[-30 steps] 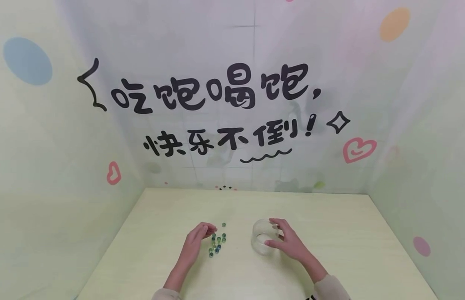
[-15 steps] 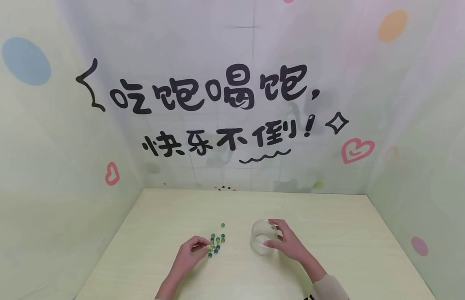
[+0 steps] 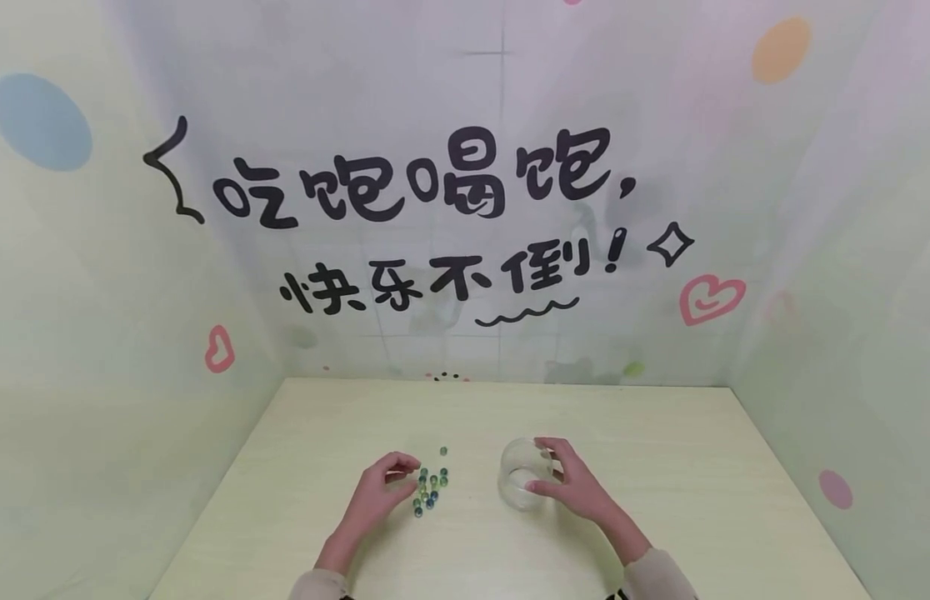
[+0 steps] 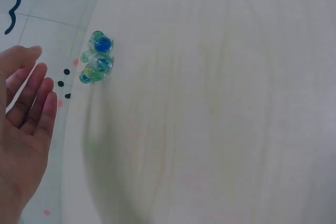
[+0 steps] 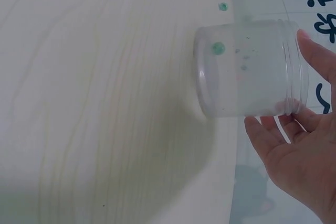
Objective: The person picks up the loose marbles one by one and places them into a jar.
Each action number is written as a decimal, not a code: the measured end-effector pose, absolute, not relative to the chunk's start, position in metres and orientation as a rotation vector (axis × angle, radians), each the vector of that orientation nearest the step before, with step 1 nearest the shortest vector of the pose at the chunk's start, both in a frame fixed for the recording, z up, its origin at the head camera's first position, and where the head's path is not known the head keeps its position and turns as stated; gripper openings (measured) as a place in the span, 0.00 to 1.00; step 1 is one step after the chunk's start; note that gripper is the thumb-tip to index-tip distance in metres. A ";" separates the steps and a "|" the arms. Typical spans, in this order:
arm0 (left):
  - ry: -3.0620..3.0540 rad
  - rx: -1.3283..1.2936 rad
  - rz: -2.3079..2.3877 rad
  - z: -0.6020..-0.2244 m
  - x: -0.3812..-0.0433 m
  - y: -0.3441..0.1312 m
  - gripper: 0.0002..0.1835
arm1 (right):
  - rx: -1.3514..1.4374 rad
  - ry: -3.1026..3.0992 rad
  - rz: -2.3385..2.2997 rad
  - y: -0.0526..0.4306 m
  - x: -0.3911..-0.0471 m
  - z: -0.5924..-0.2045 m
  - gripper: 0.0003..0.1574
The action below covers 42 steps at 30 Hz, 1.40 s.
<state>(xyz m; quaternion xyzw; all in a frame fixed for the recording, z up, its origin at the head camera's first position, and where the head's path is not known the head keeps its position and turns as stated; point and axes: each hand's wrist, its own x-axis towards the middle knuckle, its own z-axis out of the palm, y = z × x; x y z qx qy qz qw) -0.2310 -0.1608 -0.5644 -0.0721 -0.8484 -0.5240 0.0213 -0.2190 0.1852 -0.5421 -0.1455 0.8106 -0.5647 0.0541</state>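
Note:
A loose cluster of green and blue glass marbles (image 3: 433,481) lies on the table left of centre, and a lone green marble (image 3: 443,451) sits just beyond it. Beside the cluster hovers my left hand (image 3: 378,492); in the left wrist view its fingers (image 4: 34,90) are loosely bent, with nothing visible between them and the thumb. My right hand (image 3: 581,485) grips a clear jar (image 3: 514,493) near its rim, thumb on one side and fingers on the other. Through the jar's wall (image 5: 252,80) a green round spot shows; I cannot tell whether it is inside.
The pale wooden table (image 3: 480,558) ends at a back wall (image 3: 465,350) printed with black characters. Side walls (image 3: 847,375) enclose it left and right. The jar stands a short way right of the marbles.
My left hand has come down and back to the marbles' near side, then lifted slightly from them, thumb and fingers parting. The right hand and jar stay in place.

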 end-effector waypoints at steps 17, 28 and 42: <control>-2.715 -0.334 -1.468 -0.558 -0.277 -0.139 0.10 | -0.452 2.473 -1.720 0.185 -0.222 -0.544 0.42; -2.737 -0.399 -1.432 -0.570 -0.291 -0.131 0.08 | -0.479 2.476 -1.711 0.187 -0.222 -0.545 0.42; -2.799 -0.336 -1.456 -0.580 -0.303 -0.125 0.09 | -0.425 2.483 -1.702 0.185 -0.222 -0.547 0.43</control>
